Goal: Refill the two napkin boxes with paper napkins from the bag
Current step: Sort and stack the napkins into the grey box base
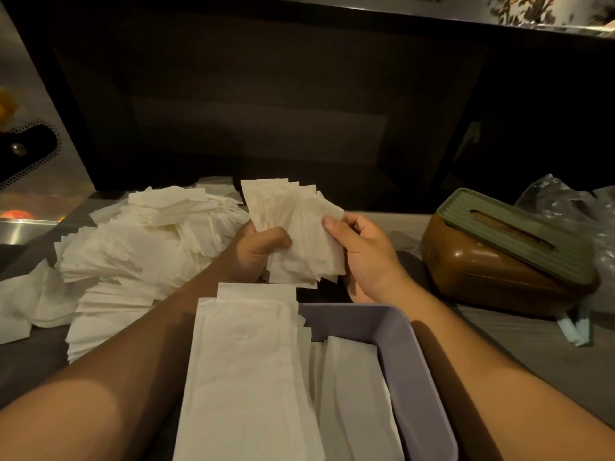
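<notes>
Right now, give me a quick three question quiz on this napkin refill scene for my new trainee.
1. True or false: the brown box has its green lid on.
2. What do both hands hold? A) a cup B) a bunch of napkins C) the plastic bag
3. Fill in: the loose pile of napkins lies on the person's ___ side.

Key
1. True.
2. B: left hand and right hand grip the bunch of napkins above the purple box.
3. Left.

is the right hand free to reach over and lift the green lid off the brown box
Probably not yet: the right hand pinches the napkin bundle with the left hand. The path to the green lid looks clear.
</notes>
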`<control>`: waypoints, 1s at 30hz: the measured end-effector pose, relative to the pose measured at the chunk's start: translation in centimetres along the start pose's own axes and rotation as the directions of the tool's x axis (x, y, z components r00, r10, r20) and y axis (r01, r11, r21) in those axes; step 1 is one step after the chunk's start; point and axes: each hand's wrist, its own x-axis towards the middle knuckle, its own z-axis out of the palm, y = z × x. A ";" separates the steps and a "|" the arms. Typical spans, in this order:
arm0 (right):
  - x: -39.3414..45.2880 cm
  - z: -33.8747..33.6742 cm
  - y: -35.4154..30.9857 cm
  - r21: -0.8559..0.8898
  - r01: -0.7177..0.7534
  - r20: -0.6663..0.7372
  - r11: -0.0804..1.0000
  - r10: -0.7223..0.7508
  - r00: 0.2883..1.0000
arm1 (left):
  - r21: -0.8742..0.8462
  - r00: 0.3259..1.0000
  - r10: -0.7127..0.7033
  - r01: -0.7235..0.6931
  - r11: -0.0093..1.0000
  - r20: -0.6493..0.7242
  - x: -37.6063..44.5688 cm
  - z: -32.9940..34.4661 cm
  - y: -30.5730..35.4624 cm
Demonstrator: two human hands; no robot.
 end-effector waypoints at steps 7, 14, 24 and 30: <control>-0.1 -0.7 -0.8 0.079 -0.265 0.135 0.961 0.253 0.958 | -0.078 0.998 0.017 -0.012 0.997 0.064 -0.1 0.1 0.3; 0.0 -1.1 -0.8 0.272 -0.202 0.144 0.941 0.168 0.975 | -0.110 0.999 -0.023 0.026 0.994 0.033 0.0 0.1 0.2; 0.1 -1.8 -1.5 0.254 -0.122 0.170 0.960 0.080 0.982 | -0.140 0.988 -0.129 0.117 0.983 -0.085 -0.1 0.6 0.8; 0.0 -1.1 -0.9 0.095 -0.111 0.153 0.989 0.096 0.984 | -0.107 0.986 -0.098 0.084 0.991 -0.133 -0.1 0.5 0.2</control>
